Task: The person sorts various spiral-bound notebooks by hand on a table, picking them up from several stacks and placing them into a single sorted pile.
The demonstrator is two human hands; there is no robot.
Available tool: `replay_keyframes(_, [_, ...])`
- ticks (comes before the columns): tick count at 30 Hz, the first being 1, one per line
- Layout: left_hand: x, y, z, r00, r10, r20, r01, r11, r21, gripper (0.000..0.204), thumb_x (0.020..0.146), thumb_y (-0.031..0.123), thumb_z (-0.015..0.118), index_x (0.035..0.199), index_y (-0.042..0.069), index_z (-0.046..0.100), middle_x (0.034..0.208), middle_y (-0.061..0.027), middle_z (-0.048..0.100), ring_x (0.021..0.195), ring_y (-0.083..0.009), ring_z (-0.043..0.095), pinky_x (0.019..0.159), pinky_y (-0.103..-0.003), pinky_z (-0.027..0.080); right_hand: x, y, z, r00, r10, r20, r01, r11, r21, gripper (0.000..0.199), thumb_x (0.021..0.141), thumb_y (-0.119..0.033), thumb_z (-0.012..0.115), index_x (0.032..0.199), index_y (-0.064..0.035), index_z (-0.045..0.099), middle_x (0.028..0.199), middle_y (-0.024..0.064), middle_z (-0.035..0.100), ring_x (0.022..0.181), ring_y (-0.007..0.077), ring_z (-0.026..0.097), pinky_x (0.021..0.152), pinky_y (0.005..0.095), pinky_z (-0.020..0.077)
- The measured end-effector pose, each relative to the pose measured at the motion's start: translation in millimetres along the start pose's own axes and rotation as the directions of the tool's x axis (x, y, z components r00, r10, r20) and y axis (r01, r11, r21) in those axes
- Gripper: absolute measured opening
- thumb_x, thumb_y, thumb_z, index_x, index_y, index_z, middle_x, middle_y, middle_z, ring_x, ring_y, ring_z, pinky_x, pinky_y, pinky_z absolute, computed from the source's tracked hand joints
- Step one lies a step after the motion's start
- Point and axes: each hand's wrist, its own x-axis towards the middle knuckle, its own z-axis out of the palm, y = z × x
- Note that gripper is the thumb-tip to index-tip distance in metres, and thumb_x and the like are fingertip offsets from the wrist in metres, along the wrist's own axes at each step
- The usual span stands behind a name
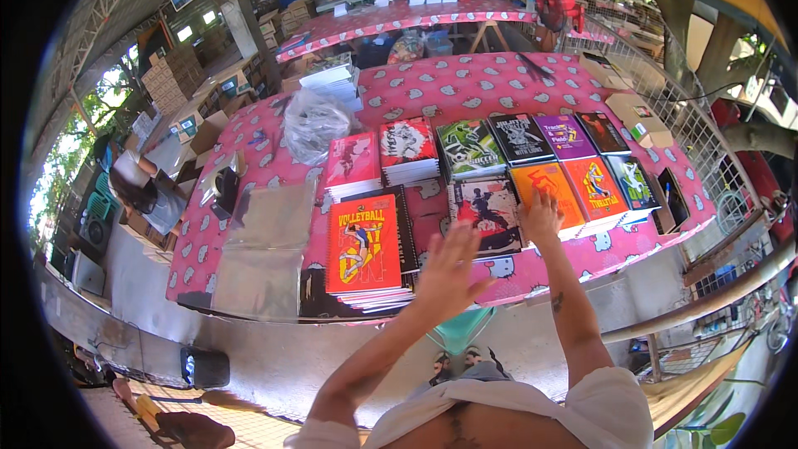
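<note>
My left hand [447,270] is raised above the table's near edge with its fingers spread and nothing in it, just below a stack of spiral notebooks with a dark sports cover [486,212]. My right hand [540,218] lies flat with its fingers apart on the near edge of an orange notebook stack [544,187]. A tall stack of red notebooks with a volleyball player on the cover [363,245] stands to the left of my left hand. More notebook stacks [470,150] fill the row behind.
The pink patterned tablecloth [465,87] covers the long table. Clear plastic sleeves [266,241] lie at the left, a crumpled plastic bag [314,123] behind them. Cardboard boxes [636,116] sit at the far right by a wire fence. A seated person [141,187] is at the left.
</note>
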Motion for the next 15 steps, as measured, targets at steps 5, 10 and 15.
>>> replay_keyframes(5, [-3,-14,124,0.999,-0.031,-0.019,0.035,0.976,0.216,0.055,0.08,0.023,0.068,0.127,-0.001,0.054,0.125,-0.0172,0.057,0.11,-0.0328,0.058,0.089,-0.045,0.049,7,3,-9,0.988,-0.15,0.029,0.151,0.986,-0.075,0.061,0.083,-0.043,0.066,0.129,-0.0057,0.049,0.133,0.0202,0.049,0.117,0.0404,0.052,0.088,0.0569,0.0464])
replay_keyframes(10, [9,-26,-26,0.933,-0.251,-0.257,0.196,0.955,-0.222,0.024,0.081,0.006,0.065,0.105,0.007,0.069,0.074,-0.0136,0.064,0.057,-0.0232,0.06,0.049,-0.039,0.047,29,24,-62,0.955,-0.295,-0.001,0.294,0.951,0.099,0.039,0.085,-0.024,0.065,0.117,-0.0016,0.059,0.105,0.0209,0.063,0.09,0.0309,0.066,0.073,0.0408,0.0546])
replay_keyframes(15, [-58,-55,-166,0.509,-0.376,-0.774,0.15,0.924,-0.351,0.031,0.097,0.009,0.051,0.113,-0.017,0.059,0.114,-0.0205,0.065,0.102,-0.0269,0.064,0.087,-0.037,0.052,-21,-81,-133,0.835,-0.284,-0.472,0.537,0.23,0.812,0.026,0.083,-0.002,0.06,0.109,0.0029,0.061,0.092,0.0122,0.067,0.084,0.0176,0.066,0.071,0.0303,0.0513])
